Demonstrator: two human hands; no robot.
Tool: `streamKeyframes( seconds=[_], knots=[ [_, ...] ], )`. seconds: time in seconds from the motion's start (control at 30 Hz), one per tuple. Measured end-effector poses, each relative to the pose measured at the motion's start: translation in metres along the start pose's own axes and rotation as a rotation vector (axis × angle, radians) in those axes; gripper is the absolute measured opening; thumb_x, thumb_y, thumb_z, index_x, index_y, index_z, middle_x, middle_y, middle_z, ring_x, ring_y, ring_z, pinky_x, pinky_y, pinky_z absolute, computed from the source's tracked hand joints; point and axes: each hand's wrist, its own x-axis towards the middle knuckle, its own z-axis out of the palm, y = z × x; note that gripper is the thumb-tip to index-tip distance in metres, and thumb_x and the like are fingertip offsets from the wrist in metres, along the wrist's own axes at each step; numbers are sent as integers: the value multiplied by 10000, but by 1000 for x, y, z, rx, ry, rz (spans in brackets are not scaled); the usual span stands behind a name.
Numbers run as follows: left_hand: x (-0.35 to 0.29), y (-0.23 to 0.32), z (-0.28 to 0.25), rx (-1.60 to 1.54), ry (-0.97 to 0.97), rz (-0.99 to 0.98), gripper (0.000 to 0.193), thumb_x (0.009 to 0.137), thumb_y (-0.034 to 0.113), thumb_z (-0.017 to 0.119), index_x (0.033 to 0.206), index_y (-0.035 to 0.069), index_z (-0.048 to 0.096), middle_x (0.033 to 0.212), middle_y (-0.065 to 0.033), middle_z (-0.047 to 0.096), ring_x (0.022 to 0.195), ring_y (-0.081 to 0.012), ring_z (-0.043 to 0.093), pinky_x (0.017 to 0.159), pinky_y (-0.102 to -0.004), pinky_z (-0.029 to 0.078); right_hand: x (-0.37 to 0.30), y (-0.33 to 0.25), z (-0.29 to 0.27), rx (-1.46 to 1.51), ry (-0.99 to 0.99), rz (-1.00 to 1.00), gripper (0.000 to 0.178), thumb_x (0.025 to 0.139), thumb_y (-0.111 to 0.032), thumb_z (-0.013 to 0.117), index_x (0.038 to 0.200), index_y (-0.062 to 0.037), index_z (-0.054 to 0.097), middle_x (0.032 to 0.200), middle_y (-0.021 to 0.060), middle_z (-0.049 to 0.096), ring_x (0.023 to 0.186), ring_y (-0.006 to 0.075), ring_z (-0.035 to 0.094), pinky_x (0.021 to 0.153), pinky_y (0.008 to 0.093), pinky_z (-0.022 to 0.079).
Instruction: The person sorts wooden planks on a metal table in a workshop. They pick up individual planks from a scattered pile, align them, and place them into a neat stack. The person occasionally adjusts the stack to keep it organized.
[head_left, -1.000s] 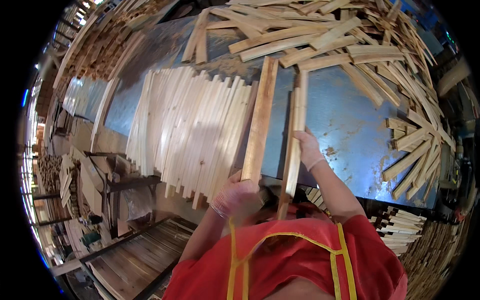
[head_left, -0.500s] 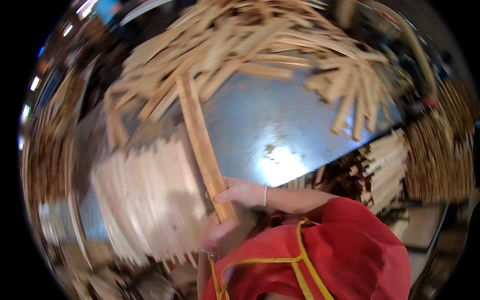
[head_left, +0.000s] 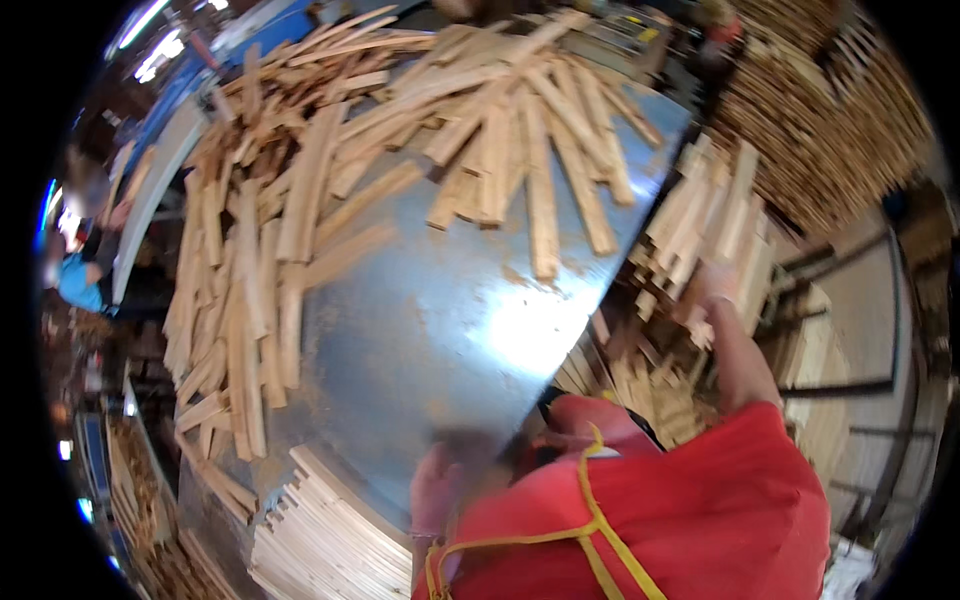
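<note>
My right hand [head_left: 715, 285], in a pale glove, reaches out to the right past the table edge. It is closed round the near end of a wooden strip [head_left: 736, 212], which lies over a pile of similar strips [head_left: 678, 225]. My left hand [head_left: 434, 492] is low over the near part of the metal table [head_left: 370, 350], smeared by motion, so its fingers cannot be read. Left of that hand lies a neat row of pale strips [head_left: 325, 530].
Loose strips [head_left: 265, 290] heap along the table's left and far sides, and more strips [head_left: 540, 190] fan toward its middle. Tall stacks of wood [head_left: 800, 130] rise at the far right. Beside my right arm is a dark metal frame [head_left: 840, 388]. Another person [head_left: 80, 280] is at the far left.
My view has swung to the right. Both hands held a strip over the table; now my right hand has carried a strip to the right-hand pile, and my left hand has come off it.
</note>
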Motion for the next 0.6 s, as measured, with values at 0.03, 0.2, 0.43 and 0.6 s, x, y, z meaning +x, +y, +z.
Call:
streamKeyframes(
  seconds=[0.03, 0.2, 0.43, 0.6],
  knots=[
    [16, 23, 7, -74, -67, -15, 625, 934, 194, 785, 1498, 0, 598, 1226, -115, 735, 1072, -179, 694, 964, -331, 554, 11, 47, 23, -155, -34, 0, 431, 842, -332, 749, 1177, -60, 762, 1140, 232, 767, 1063, 393, 741, 924, 492, 592],
    [80, 42, 16, 294, -71, 17, 668, 919, 264, 801, 1521, 55, 598, 1303, -146, 741, 1119, -219, 736, 993, -348, 572, 32, 7, 22, 516, -216, 747, 513, 954, -375, 638, 1238, 44, 721, 1248, 271, 728, 1201, 426, 680, 1017, 515, 516],
    [202, 54, -26, 607, 228, 357, 634, 897, 302, 797, 1475, 110, 623, 1420, -178, 671, 1288, -375, 653, 1090, -473, 532, 108, -79, -34, 287, 90, 112, 735, 1018, -319, 658, 1651, -40, 409, 1625, 279, 475, 1469, 451, 479, 1209, 471, 414],
    [301, 95, -132, 861, 867, 177, 664, 848, 368, 788, 1409, 68, 598, 1306, -193, 648, 1215, -431, 615, 1014, -552, 489, 175, -308, -92, 1164, -206, -470, 553, 1069, -45, 602, 1603, 17, 476, 1580, 157, 564, 1460, 261, 540, 1228, 378, 403]
  ],
)
